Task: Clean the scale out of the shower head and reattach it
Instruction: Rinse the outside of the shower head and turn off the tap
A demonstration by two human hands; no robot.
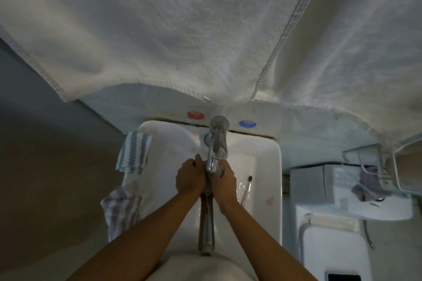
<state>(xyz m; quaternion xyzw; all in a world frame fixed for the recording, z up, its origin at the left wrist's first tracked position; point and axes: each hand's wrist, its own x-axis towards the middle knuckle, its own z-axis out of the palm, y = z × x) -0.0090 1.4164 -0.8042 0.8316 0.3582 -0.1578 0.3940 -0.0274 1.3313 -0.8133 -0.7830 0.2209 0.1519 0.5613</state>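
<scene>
Both hands, left hand (190, 177) and right hand (222, 181), grip the long shiny metal shower head (206, 219) over the white sink (269, 189).

— Was there any writing you could read?

— None. The red round marker (195, 114) and the blue round marker (247, 124) behind the tap (217, 143) each bore a pale mark, too small and blurred to make out.

— And the white unit (338, 175) on the right?

— Faint rows of print, unreadable.
</scene>
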